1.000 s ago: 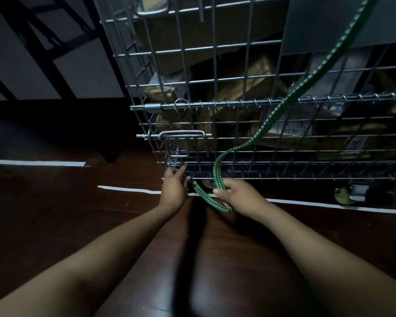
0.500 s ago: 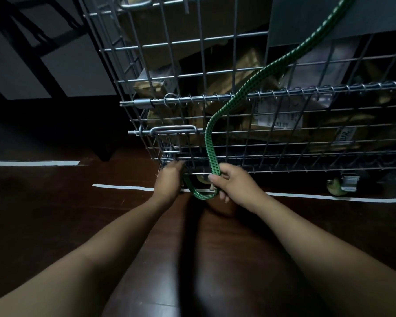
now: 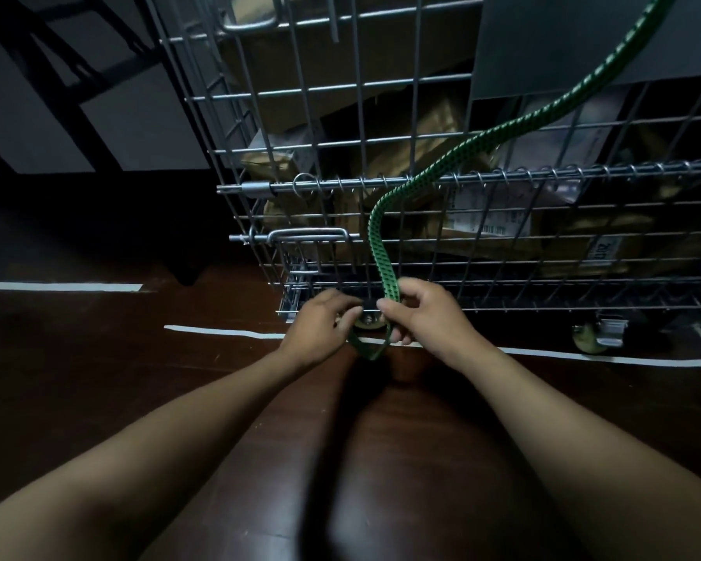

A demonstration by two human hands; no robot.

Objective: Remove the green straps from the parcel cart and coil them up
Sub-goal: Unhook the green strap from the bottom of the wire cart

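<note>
Running down from the upper right corner, the green strap (image 3: 385, 253) crosses the front of the wire parcel cart (image 3: 421, 184), curves at the level of the cart's thick horizontal rail, and drops almost straight to the cart's lower edge. Below that it bends into a short loop that hangs just above the floor, between the two hands.

The right hand (image 3: 425, 313) is closed around the strap where it comes down, thumb and forefinger pinching it from either side and the other fingers curled under the loop. The left hand (image 3: 320, 330) is just beside it, fingers bent toward the far end of the loop at the cart's bottom wire; whether those fingers are clamped on the strap or only touching it is hidden by the hand itself.

Inside the cart, brown parcels (image 3: 434, 155) and labelled packages lie piled behind the mesh. A caster wheel (image 3: 595, 338) shows under the cart on the right, and another is partly visible behind the hands.

The cart stands on a dark, glossy wood floor (image 3: 98, 378) marked with white tape lines (image 3: 219, 332). The room is dim, with a dark frame against a grey wall (image 3: 130, 127) at upper left.
</note>
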